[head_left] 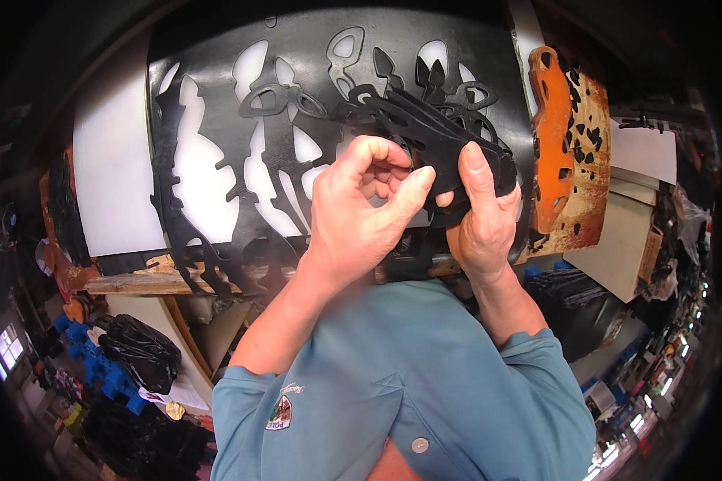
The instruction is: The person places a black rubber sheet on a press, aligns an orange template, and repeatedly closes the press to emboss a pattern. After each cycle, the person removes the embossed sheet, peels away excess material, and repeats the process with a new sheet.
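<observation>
My right hand (488,216) is closed round a stack of flat black cut-out pieces (437,132), its thumb lying along the front of the bundle. Beside it, my left hand (361,208) has its fingers curled and its thumb close to the index finger at the stack's near edge. Whatever is between those fingertips is too small or hidden to make out. Under both hands spreads a black sheet (305,52) with shaped openings that show white below. A loose black looped piece (277,100) lies on the sheet to the left of the stack.
An orange plate with holes (549,144) lies right of the sheet, on a rusty brown board (590,188) scattered with black scraps. A white panel (116,160) is at the left. Below the worktop's wooden edge (128,284) are black bags (140,349) and blue items (96,361).
</observation>
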`<control>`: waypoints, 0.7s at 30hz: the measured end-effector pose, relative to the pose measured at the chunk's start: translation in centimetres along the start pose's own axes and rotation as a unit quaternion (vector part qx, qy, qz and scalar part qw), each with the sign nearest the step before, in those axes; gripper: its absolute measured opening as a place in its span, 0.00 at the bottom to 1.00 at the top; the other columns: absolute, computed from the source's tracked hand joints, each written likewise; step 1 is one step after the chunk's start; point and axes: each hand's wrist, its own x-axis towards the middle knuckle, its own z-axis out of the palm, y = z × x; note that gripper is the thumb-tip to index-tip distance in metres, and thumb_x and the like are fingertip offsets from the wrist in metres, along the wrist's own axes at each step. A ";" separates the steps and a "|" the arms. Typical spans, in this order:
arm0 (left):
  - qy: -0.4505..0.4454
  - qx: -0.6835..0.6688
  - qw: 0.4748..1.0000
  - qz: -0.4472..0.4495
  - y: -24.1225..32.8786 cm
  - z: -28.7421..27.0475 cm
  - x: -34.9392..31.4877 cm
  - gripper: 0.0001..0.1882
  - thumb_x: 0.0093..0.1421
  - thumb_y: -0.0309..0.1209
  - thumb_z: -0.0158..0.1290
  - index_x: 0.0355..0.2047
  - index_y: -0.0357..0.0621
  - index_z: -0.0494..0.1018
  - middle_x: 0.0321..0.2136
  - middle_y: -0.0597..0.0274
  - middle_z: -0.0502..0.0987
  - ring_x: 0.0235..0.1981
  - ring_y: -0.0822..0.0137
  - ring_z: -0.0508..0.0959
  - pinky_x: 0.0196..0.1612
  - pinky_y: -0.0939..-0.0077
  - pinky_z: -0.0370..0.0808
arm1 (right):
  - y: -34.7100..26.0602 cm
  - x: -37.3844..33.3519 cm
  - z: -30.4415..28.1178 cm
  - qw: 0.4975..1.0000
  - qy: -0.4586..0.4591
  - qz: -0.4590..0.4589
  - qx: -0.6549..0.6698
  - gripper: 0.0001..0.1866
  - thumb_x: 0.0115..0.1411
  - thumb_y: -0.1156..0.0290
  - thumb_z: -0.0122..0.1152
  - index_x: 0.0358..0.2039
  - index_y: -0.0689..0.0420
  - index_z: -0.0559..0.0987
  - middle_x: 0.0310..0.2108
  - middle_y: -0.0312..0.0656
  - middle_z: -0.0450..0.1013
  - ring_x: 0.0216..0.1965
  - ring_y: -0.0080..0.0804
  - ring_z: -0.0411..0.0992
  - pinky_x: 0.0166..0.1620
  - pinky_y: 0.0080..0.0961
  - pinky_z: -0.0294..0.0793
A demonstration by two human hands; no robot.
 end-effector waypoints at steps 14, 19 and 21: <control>-0.106 -0.033 0.990 -0.081 -0.2 -2.4 1.2 0.15 0.65 0.19 0.59 0.52 0.35 0.79 0.39 0.68 0.79 0.39 0.79 0.78 0.45 0.80 0.81 | 2.0 0.0 -1.0 0.996 -0.067 0.027 -0.050 0.13 0.75 0.64 0.62 0.42 0.62 0.85 0.32 0.34 0.81 0.26 0.19 0.75 0.31 0.20 0.75; -0.081 -0.009 0.996 -0.037 -1.2 -2.4 0.9 0.11 0.64 0.17 0.54 0.46 0.36 0.79 0.34 0.68 0.78 0.34 0.80 0.77 0.39 0.79 0.80 | 2.2 -0.3 -0.9 0.993 -0.078 0.036 -0.080 0.14 0.76 0.63 0.62 0.43 0.62 0.86 0.31 0.33 0.81 0.26 0.18 0.74 0.31 0.19 0.74; -0.059 0.008 0.996 -0.070 -1.7 -2.7 1.1 0.08 0.65 0.17 0.51 0.41 0.36 0.78 0.32 0.68 0.78 0.31 0.80 0.77 0.36 0.79 0.79 | 1.9 -0.3 -0.9 0.992 -0.075 0.033 -0.096 0.15 0.76 0.62 0.61 0.43 0.62 0.86 0.32 0.33 0.81 0.26 0.18 0.74 0.31 0.19 0.74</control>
